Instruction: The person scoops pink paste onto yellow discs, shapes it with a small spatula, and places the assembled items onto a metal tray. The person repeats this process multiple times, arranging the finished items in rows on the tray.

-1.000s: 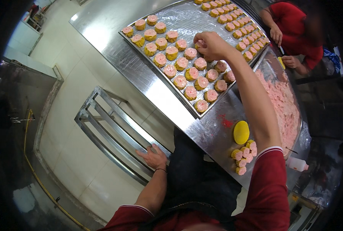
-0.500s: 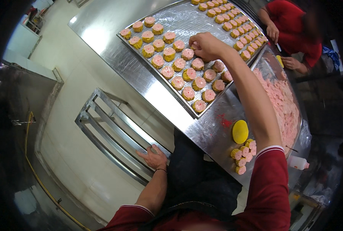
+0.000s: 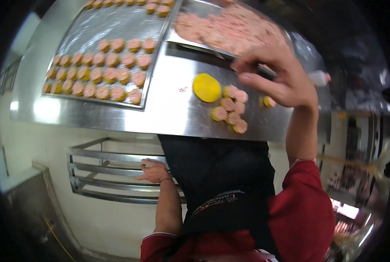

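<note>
My right hand (image 3: 279,75) hovers over the near edge of a metal tray of pink minced filling (image 3: 230,26). Its thumb and index finger are apart, and a dark handle-like bar (image 3: 266,72) shows between them, blurred. Below the hand, on the steel table, sit a round stack of yellow wrappers (image 3: 207,87) and a cluster of open-topped dumplings (image 3: 233,106). One more dumpling (image 3: 269,102) stands apart, beside my wrist. Down at the left, my left hand (image 3: 153,171) is over a metal frame (image 3: 112,170), fingers loosely bent and apart; whether it touches is unclear.
A perforated metal tray (image 3: 145,87) at the left holds rows of pink-topped yellow dumplings (image 3: 109,74). At the right lies a white bottle (image 3: 319,78) with a pink cap. The steel table's front edge (image 3: 94,124) runs before my dark apron.
My right hand has left the dumplings on the tray and moved right to the filling tray. The view has turned and shifted right. My left hand stays by the metal frame.
</note>
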Demonstrator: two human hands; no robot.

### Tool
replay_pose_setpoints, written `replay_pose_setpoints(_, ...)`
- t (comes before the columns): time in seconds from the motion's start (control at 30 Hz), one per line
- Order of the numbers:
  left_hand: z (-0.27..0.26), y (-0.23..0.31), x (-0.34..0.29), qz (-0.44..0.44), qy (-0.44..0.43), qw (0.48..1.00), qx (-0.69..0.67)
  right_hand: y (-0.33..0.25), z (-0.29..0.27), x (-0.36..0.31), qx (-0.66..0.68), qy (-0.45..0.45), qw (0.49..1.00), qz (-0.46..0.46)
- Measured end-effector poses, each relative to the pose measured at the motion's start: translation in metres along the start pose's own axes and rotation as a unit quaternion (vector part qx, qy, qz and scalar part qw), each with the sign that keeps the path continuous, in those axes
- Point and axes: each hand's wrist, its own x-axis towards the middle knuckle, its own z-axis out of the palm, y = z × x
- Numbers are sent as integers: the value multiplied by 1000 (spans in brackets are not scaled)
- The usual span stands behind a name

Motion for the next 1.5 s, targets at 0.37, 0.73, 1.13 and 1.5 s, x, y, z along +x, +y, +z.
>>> replay_pose_setpoints(0.37, -16, 8, -3, -28, -65, 997, -42, 83, 62, -205, -68, 200, 888, 408)
replay_pose_setpoints(0.73, -25, 16, -12, -14, -41, 998, -35, 104, 82, -180, -80, 179, 943, 269)
replay_pose_setpoints(1.13, -9, 5, -3, -22, -36, 999, -25, 98, 78, -170, -144, 183, 935, 267)
replay_pose_setpoints(1.5, -8, 5, 1, -76, -24, 997, -17, -11, 62, 28, 76, 70, 994, 20)
